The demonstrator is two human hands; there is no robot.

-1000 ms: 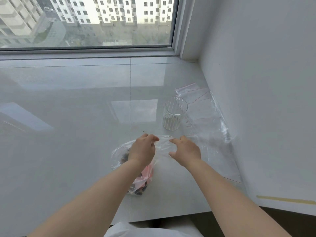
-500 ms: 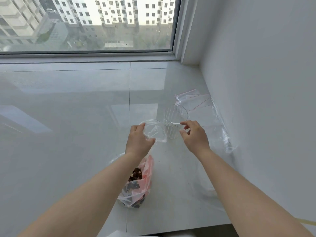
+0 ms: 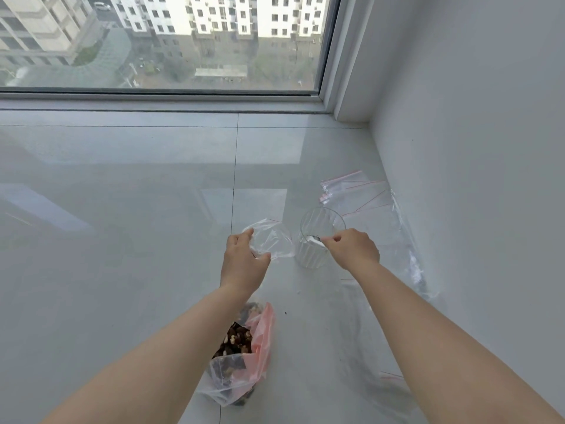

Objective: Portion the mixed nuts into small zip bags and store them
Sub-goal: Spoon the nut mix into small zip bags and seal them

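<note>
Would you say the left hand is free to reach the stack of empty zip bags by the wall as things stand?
Probably not directly. The left hand holds a clear bag, and the glass and right hand stand between it and the zip bags. The right hand is nearer but is pinching a spoon in the glass.

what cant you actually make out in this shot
Head view only:
- What the right hand pinches at the ribbed glass rim: a small pale object, too small to identify.
- Whether the small clear bag held by the left hand is open: transparent film hides its mouth.
- Part of the bag of mixed nuts: covered by the left forearm.
- Count of the spare zip bags: overlapping.
</note>
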